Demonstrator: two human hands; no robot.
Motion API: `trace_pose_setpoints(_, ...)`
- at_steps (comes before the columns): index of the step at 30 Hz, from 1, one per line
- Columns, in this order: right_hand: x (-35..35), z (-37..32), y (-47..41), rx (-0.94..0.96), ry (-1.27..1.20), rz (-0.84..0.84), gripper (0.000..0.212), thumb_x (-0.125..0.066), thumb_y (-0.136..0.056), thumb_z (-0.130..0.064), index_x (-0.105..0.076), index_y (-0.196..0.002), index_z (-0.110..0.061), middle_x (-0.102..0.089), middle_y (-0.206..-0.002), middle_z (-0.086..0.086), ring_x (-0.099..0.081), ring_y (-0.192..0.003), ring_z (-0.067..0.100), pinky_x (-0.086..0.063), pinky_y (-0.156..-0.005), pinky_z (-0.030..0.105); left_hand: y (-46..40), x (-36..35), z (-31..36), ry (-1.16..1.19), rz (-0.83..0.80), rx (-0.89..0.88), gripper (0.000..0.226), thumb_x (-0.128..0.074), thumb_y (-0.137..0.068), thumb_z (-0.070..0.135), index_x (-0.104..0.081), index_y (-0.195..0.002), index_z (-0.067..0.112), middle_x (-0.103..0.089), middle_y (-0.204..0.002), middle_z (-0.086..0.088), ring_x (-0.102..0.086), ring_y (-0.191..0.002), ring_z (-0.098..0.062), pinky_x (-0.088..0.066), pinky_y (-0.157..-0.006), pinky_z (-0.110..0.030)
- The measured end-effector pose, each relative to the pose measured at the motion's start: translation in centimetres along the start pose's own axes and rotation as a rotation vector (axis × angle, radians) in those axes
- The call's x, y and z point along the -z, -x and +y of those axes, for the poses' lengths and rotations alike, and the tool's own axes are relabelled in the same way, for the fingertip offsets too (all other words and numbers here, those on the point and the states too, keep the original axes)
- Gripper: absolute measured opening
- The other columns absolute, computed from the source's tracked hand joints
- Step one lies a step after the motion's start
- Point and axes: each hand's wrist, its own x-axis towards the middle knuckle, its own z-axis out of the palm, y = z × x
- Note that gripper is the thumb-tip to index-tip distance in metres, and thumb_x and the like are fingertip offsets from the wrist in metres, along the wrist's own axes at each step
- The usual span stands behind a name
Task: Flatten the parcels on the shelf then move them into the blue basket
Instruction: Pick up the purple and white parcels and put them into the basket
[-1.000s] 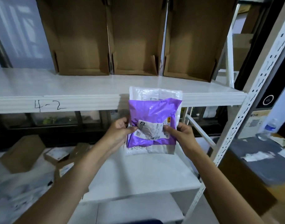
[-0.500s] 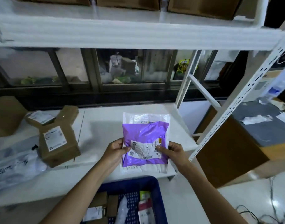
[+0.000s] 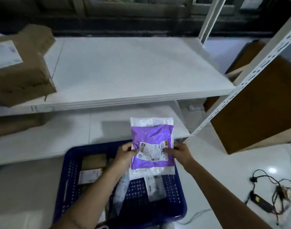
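Observation:
A flat purple parcel (image 3: 152, 136) in a clear plastic sleeve, with a white label on its front, hangs over the far end of the blue basket (image 3: 70, 164). My left hand (image 3: 124, 153) grips its left edge and my right hand (image 3: 180, 152) grips its right edge, thumbs on the label. The basket stands on the floor in front of the shelf and holds a small cardboard box (image 3: 92, 169) and several pale plastic-wrapped parcels (image 3: 155, 187). My forearms hide part of the basket's inside.
The white shelf (image 3: 133, 68) has a brown cardboard box (image 3: 21, 66) at its left end. A lower white shelf board (image 3: 59, 138) sits behind the basket. A perforated white upright (image 3: 240, 83) and a brown panel (image 3: 257, 109) stand at right. Black cables (image 3: 273, 192) lie on the floor.
Both hands have carried the purple parcel down from the upper shelf level to above the blue basket. The view has tilted downward, so the basket now fills the lower middle.

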Motion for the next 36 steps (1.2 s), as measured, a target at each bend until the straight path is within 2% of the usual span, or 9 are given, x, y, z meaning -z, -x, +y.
trace_pose_setpoints(2,-1.1,5.4,-2.0,-0.04,0.116,0.009,0.026,-0.082,-0.069,-0.009,-0.063,-0.073,0.009,-0.069,-0.08,0.025,-0.062,-0.07,0.024,-0.053,-0.069,0.04,-1.4,0.7,-5.4,-0.023,0.046,0.042,0.017,-0.062,-0.08,-0.01,-0.068,-0.089,0.003,-0.072,-0.082,-0.009,-0.068,-0.058,-0.011,-0.057,-0.058,-0.022)
trace_pose_setpoints(7,-4.8,15.6,-4.3,-0.024,0.385,0.142,0.035,-0.077,-0.072,-0.02,-0.047,-0.053,-0.017,-0.049,-0.052,-0.002,-0.045,-0.051,0.013,-0.033,-0.051,0.028,-5.4,1.6,-17.8,-0.155,0.208,0.072,0.02,-0.067,-0.077,-0.008,-0.068,-0.096,-0.002,-0.068,-0.09,-0.013,-0.061,-0.069,-0.018,-0.048,-0.061,-0.023)
trace_pose_setpoints(12,-7.3,22.4,-5.6,-0.03,0.531,0.223,0.029,-0.073,-0.077,-0.031,-0.049,-0.065,-0.02,-0.057,-0.066,0.0,-0.056,-0.065,0.023,-0.033,-0.049,0.025,-7.1,1.5,-25.7,-0.164,0.292,0.088,0.022,-0.067,-0.074,-0.01,-0.062,-0.068,0.01,-0.064,-0.08,-0.013,-0.056,-0.078,-0.021,-0.042,-0.07,-0.029)
trace_pose_setpoints(17,-7.6,25.9,-6.2,-0.099,0.627,0.236,0.029,-0.07,-0.081,-0.025,-0.048,-0.062,-0.023,-0.062,-0.076,0.001,-0.059,-0.071,0.025,-0.038,-0.055,0.026,-7.8,1.6,-30.0,-0.294,0.318,0.084,0.018,-0.065,-0.075,-0.006,-0.059,-0.073,0.01,-0.061,-0.076,-0.012,-0.053,-0.075,-0.019,-0.038,-0.05,-0.013)
trace_pose_setpoints(19,-7.6,27.3,-7.3,-0.136,0.676,0.228,0.005,-0.068,-0.082,-0.022,-0.064,-0.079,-0.021,-0.069,-0.085,0.005,-0.066,-0.08,0.029,-0.041,-0.059,0.027,-8.9,1.4,-31.9,-0.294,0.298,0.092,0.02,-0.061,-0.075,-0.012,-0.064,-0.086,0.004,-0.062,-0.083,-0.011,-0.055,-0.08,-0.019,-0.038,-0.048,-0.004)
trace_pose_setpoints(24,-8.9,31.4,-10.7,-0.249,0.76,0.24,0.021,-0.057,-0.087,-0.015,-0.071,-0.102,-0.015,-0.074,-0.104,0.011,-0.069,-0.098,0.031,-0.051,-0.073,0.03,-12.4,1.5,-37.6,-0.354,0.227,0.147,0.018,-0.065,-0.069,-0.002,-0.065,-0.079,0.012,-0.072,-0.092,-0.023,-0.068,-0.087,-0.033,-0.052,-0.076,-0.034)
trace_pose_setpoints(26,-9.8,33.3,-12.2,-0.299,0.78,0.241,0.023,-0.053,-0.092,-0.016,-0.07,-0.108,-0.012,-0.072,-0.111,0.013,-0.068,-0.103,0.031,-0.053,-0.078,0.032,-14.6,1.9,-40.8,-0.399,0.156,0.21,0.011,-0.062,-0.073,0.002,-0.068,-0.082,0.005,-0.073,-0.094,-0.023,-0.069,-0.088,-0.031,-0.05,-0.075,-0.033)
trace_pose_setpoints(32,-11.8,38.4,-14.5,-0.446,0.734,0.154,0.029,-0.054,-0.095,-0.025,-0.065,-0.114,-0.006,-0.068,-0.117,0.016,-0.065,-0.108,0.03,-0.051,-0.079,0.03,-17.3,2.4,-46.3,-0.425,-0.007,0.361,0.051,-0.059,-0.055,0.017,-0.067,-0.101,-0.003,-0.071,-0.103,-0.024,-0.067,-0.099,-0.035,-0.054,-0.089,-0.049)
trace_pose_setpoints(36,-12.1,40.2,-15.4,-0.552,0.671,0.091,0.04,-0.045,-0.099,-0.035,-0.06,-0.118,-0.003,-0.065,-0.119,0.015,-0.063,-0.109,0.027,-0.04,-0.071,0.024,-16.7,1.1,-43.5,-0.505,-0.117,0.361,0.04,-0.058,-0.06,0.011,-0.069,-0.097,0.0,-0.067,-0.093,-0.014,-0.061,-0.093,-0.02,-0.048,-0.075,-0.028)
